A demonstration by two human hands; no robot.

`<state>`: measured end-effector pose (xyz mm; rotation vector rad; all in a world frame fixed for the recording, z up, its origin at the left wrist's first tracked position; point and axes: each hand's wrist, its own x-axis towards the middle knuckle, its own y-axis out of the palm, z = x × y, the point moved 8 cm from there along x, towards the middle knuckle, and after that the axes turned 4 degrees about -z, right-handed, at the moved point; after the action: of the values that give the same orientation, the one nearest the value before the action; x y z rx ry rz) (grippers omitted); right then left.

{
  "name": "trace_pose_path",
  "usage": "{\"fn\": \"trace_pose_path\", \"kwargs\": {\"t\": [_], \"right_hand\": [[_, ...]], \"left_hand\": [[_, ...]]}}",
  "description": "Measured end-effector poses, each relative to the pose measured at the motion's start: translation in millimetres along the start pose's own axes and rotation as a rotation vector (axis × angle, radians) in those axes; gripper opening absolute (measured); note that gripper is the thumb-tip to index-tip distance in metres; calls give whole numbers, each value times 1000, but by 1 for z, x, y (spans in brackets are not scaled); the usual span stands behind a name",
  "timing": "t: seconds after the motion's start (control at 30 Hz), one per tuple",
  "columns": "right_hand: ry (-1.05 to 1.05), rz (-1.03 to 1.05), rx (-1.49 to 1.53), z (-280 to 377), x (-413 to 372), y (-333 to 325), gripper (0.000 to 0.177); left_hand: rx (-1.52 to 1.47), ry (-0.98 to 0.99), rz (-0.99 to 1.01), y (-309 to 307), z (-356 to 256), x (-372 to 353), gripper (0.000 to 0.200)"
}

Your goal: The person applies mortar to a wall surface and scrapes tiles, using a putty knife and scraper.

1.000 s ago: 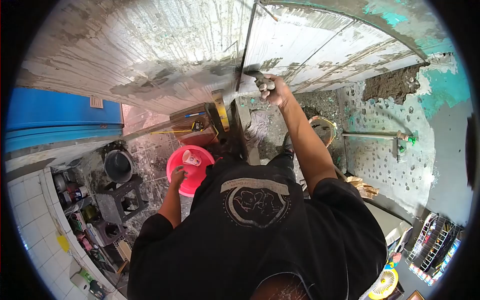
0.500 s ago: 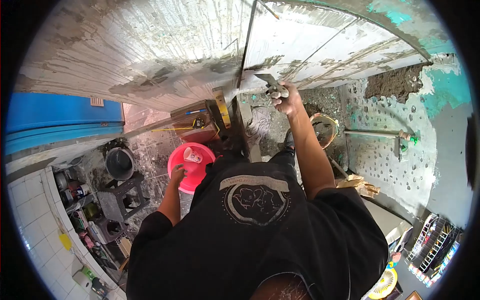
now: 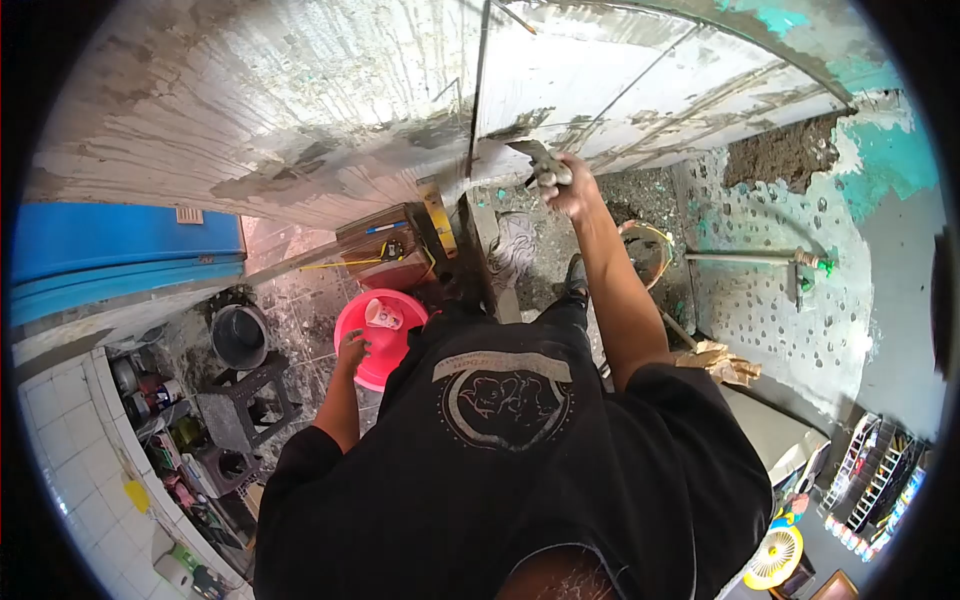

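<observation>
Right hand [image 3: 568, 188] clamped on flat gray trowel [image 3: 528, 151], blade forward-left near white wall [image 3: 570, 65]'s lower edge, contact unclear; farther left hand [image 3: 353, 350] empty, fingers apart, by round pink basin [image 3: 388, 358].

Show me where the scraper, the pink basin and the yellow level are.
Scraper [image 3: 528, 151]: head view, on its blade.
Pink basin [image 3: 395, 350]: head view, on its bare inside.
Yellow level [image 3: 438, 220]: head view, around the middle of its body.
</observation>
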<state>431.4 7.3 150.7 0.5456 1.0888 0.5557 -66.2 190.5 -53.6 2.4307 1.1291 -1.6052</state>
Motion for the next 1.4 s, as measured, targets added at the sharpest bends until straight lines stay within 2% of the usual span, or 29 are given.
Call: {"fn": "trace_pose_path", "kwargs": {"t": [0.03,0.07,0.1,0.17,0.3,0.37,0.43,0.5,0.53,0.57,0.63,0.67,0.73,0.77,0.8,0.9,0.97,1.03,1.13,1.17,1.2,1.3,1.37,1.4], "right_hand": [[-1,-13,-18,8,14,-5,26],[-16,100,-17,19,27,3,33],[3,64,67,34,35,8,34],[83,248,227,50,27,30,21],[-105,111,138,45,-7,11,22],[-151,-66,78,32,-18,0,27],[-18,6,84,30,17,-23,27],[-64,-128,87,52,31,-20,25],[-8,134,156,69,31,2,23],[-56,77,164,86,28,9,22],[-44,98,203,99,17,17,22],[-134,-17,162,99,4,13,19],[-183,-64,111,78,-11,-3,18],[-207,-80,81,73,-9,-9,18],[-135,-148,149,65,-3,-18,18],[-173,-190,169,83,27,-22,20],[-212,-46,199,113,32,6,30],[-117,133,220,116,37,11,29],[-208,93,379,111,-9,12,30],[-225,-2,307,90,-21,-5,30],[-255,-73,216,83,-24,-12,29],[-274,-241,239,79,1,-35,28],[-177,-190,324,87,18,-31,29],[-213,-114,304,95,10,-18,29]], "left_hand": [[28,-8,15,3,1,3,42],[32,-23,7,3,3,3,42],[35,-43,-3,3,6,0,42],[29,-48,-17,2,5,-2,42],[-13,2,-12,11,0,-3,43],[-21,7,-14,12,-4,-2,43],[11,-28,-1,13,2,-8,44],[22,-35,-8,12,5,-7,43],[24,-36,-15,11,4,-5,43],[8,-22,-11,11,3,0,43],[-5,-11,2,5,8,4,44],[-9,-11,-6,4,8,4,44],[-27,-12,-27,3,4,3,44],[-24,-13,-27,4,0,3,44],[-24,-16,-31,6,-1,2,44],[1,-14,-4,5,11,-1,45],[-8,3,-5,9,9,2,45],[-11,5,-36,6,9,1,45],[-83,-2,-6,13,18,-1,44],[-55,-34,-1,7,33,-8,44],[-47,-41,2,9,33,-3,44],[-5,-40,17,16,32,2,42],[45,-33,27,21,17,4,42],[7,-25,6,19,12,3,42]]}}
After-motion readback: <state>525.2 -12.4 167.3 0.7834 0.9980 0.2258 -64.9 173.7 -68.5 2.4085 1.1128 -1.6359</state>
